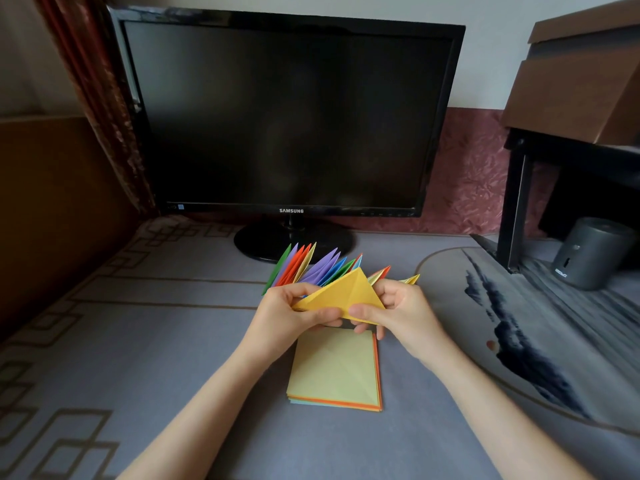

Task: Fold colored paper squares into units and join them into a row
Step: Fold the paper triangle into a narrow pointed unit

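So the fanned row of joined coloured paper units (311, 268) stood farthest off on the grey patterned table (173, 341), with the stack of flat paper squares (336, 368) nearer me. I judged the yellow folded paper triangle (343, 292) wanted its edges lined up squarely before creasing. My left hand (287, 317) and right hand (398, 310) pinched its lower edge above the stack, thumbs (360, 310) on top.

In front of me a dark monitor (287, 112) stands on the grey patterned table (138, 306), a red curtain (100, 98) at its left, a cardboard box (581, 81) at its right, before a pale wall (485, 15).
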`<state>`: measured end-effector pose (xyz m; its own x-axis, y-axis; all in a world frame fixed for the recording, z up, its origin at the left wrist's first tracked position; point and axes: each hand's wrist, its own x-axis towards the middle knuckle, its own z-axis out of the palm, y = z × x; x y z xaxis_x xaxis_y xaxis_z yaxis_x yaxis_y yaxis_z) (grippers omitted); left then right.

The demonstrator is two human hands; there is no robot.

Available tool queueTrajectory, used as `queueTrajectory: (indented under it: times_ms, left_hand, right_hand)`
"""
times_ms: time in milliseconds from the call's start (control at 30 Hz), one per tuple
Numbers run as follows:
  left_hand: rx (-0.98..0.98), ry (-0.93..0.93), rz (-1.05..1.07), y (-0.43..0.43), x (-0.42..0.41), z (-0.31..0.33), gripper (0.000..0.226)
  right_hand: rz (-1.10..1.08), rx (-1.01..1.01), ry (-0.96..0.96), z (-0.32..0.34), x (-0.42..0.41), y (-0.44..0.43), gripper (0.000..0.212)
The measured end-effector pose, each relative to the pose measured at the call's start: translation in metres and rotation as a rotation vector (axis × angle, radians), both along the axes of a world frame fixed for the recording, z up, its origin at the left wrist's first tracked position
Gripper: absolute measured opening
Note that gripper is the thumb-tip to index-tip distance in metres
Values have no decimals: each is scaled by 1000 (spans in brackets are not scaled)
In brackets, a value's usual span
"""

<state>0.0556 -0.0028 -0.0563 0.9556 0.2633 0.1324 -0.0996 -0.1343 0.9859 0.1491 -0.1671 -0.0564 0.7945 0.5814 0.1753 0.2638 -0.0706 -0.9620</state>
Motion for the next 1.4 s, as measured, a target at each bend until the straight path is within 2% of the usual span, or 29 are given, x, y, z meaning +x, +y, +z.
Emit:
queueTrajectory:
  times_ms: [100,400,633,700,767,833,900,1000,1167,1333,1400]
  left_hand:
    - [-144,-31,17,2,0,2,13]
    - [-217,-133,1,1,-3,5,36]
    - [-319,-171,-20,-2,-3,6,37]
    - [-329,-160,-47,-4,-1,4,50]
    - [-251,-140,-23,-6,1,1,63]
    - [-139,-122,13,-8,2,-1,57]
    - [-61,-133,31,-9,3,-4,39]
    - [-38,-160,52,-7,3,-6,28]
    - [-72,-166,85,-7,3,-4,30]
    - [-140,-199,148,-5,5,-7,38]
    - [-133,-218,173,-6,6,-7,35]
  right_hand:
    - [-26,32,15,1,2,-1,21]
    - [-44,40,24,3,1,-3,19]
    - [-44,81,42,2,0,-3,12]
    - [-42,103,50,3,-1,-2,12]
    - [-27,117,54,3,-2,0,14]
    - [-5,121,61,2,-5,3,17]
    - [24,119,68,0,-7,5,19]
    - [63,121,65,-2,-8,8,22]
    - [104,123,72,-1,-8,7,24]
    - [117,102,68,1,-8,6,36]
    - [110,106,81,2,-7,5,40]
